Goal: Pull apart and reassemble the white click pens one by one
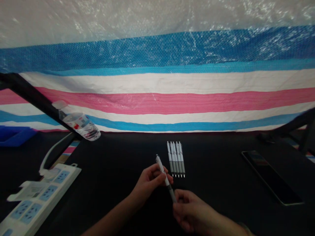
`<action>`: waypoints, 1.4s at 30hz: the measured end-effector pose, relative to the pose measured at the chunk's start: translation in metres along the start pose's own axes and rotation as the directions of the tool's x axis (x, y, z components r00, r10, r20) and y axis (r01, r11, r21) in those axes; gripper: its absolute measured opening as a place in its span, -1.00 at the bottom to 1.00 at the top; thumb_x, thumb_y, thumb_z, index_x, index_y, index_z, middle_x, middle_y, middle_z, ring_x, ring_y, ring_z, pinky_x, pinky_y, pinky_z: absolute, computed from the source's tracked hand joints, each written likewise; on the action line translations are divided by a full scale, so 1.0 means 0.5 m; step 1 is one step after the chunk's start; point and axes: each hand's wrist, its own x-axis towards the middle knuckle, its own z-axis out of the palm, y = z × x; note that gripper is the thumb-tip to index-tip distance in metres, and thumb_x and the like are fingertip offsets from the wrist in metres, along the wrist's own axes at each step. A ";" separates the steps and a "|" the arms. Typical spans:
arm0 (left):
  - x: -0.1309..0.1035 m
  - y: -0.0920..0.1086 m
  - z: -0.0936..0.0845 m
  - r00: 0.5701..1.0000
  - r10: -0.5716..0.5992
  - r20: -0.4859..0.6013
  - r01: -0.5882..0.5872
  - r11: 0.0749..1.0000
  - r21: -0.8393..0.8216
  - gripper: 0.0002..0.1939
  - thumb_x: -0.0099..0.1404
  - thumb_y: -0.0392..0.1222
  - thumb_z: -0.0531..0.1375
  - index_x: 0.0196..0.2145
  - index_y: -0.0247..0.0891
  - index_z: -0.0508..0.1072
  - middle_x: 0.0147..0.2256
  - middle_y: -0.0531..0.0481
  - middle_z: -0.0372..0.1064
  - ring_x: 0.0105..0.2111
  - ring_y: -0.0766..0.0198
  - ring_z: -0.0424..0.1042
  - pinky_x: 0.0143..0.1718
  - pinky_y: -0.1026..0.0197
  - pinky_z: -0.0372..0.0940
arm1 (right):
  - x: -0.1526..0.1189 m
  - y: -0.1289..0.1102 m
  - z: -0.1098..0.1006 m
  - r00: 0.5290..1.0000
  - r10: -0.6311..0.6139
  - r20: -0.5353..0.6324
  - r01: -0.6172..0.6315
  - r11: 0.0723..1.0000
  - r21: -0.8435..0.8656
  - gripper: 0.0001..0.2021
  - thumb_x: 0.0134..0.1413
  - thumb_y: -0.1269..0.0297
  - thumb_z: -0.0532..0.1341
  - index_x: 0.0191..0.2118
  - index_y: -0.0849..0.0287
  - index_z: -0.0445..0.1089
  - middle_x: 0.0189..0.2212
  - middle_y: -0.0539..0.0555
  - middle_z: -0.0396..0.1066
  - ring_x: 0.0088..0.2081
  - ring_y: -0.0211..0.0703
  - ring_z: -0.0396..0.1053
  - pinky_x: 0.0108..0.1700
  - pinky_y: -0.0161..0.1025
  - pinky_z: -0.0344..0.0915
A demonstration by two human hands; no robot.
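Note:
Between my two hands a white and grey click pen (pixel 166 178) is held at a slant, its clicker end up and to the left. My left hand (pixel 151 178) is closed on the white barrel, thumb on the near side. The fingers of my right hand (pixel 188 209) pinch the grey grip at the lower end and hide the tip. Just beyond my hands, a row of several similar pens (pixel 175 159) lies side by side on the black table (pixel 118 157), tips toward me.
A white power strip (pixel 36 200) with blue sockets is at the left. Behind it a clear plastic bottle (pixel 82 124) leans near a black bar. A blue tray (pixel 16 136) is at the far left. A dark phone (pixel 272 178) lies at the right. A striped tarp (pixel 157 82) hangs behind.

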 end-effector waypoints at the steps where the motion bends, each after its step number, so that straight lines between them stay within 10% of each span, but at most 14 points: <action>1: 0.000 0.002 0.001 1.000 0.004 0.005 -0.004 1.000 0.005 -0.67 0.18 -0.06 0.48 -0.24 -0.31 0.54 -0.33 -0.14 0.67 -0.32 0.19 0.62 -0.24 0.24 0.43 | 0.000 0.000 0.000 1.000 0.000 -0.007 0.000 1.000 0.000 -0.48 -0.19 0.00 0.53 -0.36 0.11 0.20 -0.64 -0.15 0.37 -0.73 -0.46 0.17 -0.67 -0.44 -0.07; 20: 0.001 -0.016 0.004 0.999 -0.028 0.037 0.030 0.998 -0.057 -0.68 0.20 -0.04 0.46 -0.25 -0.31 0.52 -0.39 -0.12 0.62 -0.35 0.15 0.59 -0.26 0.19 0.38 | 0.010 0.012 -0.002 0.996 -0.035 0.079 0.035 0.999 0.010 -0.47 -0.06 -0.20 0.41 -0.31 0.18 0.30 -0.67 -0.15 0.32 -0.79 -0.47 0.05 -0.71 -0.40 -0.16; 27: 0.004 0.000 0.008 0.999 -0.022 -0.036 0.018 0.992 -0.121 -0.67 0.14 -0.09 0.50 -0.25 -0.31 0.54 -0.34 -0.13 0.64 -0.32 0.11 0.61 -0.19 0.13 0.42 | 0.004 0.002 0.003 0.997 -0.030 0.064 0.025 0.997 0.072 -0.41 0.04 -0.24 0.33 -0.07 0.17 0.26 -0.42 0.09 0.58 -0.63 -0.26 0.45 -0.69 -0.47 0.02; 42: 0.001 -0.003 0.010 0.999 -0.037 -0.035 0.032 0.990 -0.135 -0.68 0.16 -0.10 0.49 -0.23 -0.32 0.55 -0.33 -0.16 0.65 -0.29 0.09 0.62 -0.16 0.11 0.42 | 0.004 0.001 0.006 0.996 -0.085 0.025 0.084 0.996 0.039 -0.49 0.02 -0.17 0.41 -0.24 0.13 0.23 -0.50 -0.03 0.51 -0.69 -0.31 0.42 -0.74 -0.51 0.01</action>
